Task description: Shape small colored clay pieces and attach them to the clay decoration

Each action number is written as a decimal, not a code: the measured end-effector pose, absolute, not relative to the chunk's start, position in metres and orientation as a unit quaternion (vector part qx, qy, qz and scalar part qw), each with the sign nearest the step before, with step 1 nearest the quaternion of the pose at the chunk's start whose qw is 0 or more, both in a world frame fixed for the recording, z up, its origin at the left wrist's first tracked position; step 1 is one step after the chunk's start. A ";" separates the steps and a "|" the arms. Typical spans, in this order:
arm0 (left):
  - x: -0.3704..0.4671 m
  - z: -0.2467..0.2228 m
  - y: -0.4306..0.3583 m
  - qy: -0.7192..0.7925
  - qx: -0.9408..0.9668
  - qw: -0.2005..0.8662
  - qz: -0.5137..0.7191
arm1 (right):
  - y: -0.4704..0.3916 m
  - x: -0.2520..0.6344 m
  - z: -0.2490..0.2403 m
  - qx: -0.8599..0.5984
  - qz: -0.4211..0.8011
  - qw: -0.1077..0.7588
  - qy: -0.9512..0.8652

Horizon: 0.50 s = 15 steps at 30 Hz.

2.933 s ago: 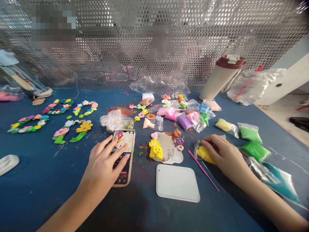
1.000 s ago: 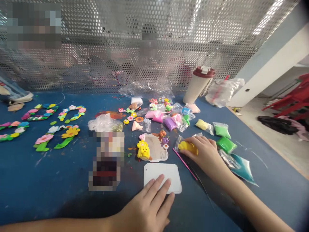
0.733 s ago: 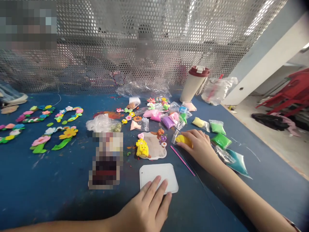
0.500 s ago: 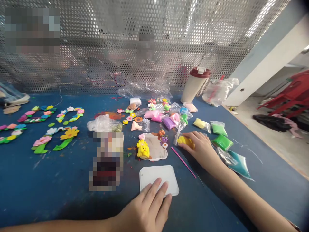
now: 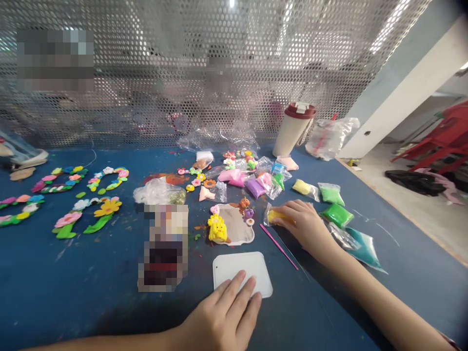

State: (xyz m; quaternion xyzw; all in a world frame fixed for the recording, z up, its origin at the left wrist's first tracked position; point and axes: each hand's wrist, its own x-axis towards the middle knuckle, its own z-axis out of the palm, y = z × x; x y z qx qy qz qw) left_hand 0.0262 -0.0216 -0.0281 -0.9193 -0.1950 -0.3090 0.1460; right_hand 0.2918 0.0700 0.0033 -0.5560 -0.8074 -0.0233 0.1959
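Observation:
My left hand (image 5: pixel 226 312) lies with its fingers stretched out, the tips resting on a white square plate with rounded corners (image 5: pixel 237 265). On the right, my right hand (image 5: pixel 302 222) is closed over a small clear bag of yellow clay (image 5: pixel 275 216), whose far part is hidden under the fingers. A thin pink stick (image 5: pixel 280 247) lies on the table between the plate and my right forearm. Just beyond the plate sits a small mirror-like panel (image 5: pixel 234 224) with a white edge, decorated with a yellow clay figure (image 5: pixel 218 229) and several tiny clay pieces.
Bags of green clay (image 5: pixel 336 215) and teal clay (image 5: pixel 365 249) lie right of my right hand. Several other clay bags, including a purple one (image 5: pixel 255 186), lie farther back. A cup with a dark red lid (image 5: pixel 294 129) stands behind them. Flower-covered clay rings (image 5: pixel 107 179) lie at left.
My right fingers have come down further over the yellow clay bag, covering more of it. My left hand stays on the plate. The view has shifted slightly.

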 end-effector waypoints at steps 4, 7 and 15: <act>0.026 -0.007 -0.019 -0.178 -0.924 0.116 -0.316 | 0.070 0.293 0.005 -0.537 -0.004 0.202 -0.819; 0.018 0.027 -0.007 -0.212 -0.933 0.055 -0.285 | 0.068 0.295 0.005 -0.545 0.001 0.213 -0.811; -0.013 0.119 0.129 -0.542 -0.836 0.042 -0.074 | 0.067 0.292 0.007 -0.578 0.008 0.263 -0.772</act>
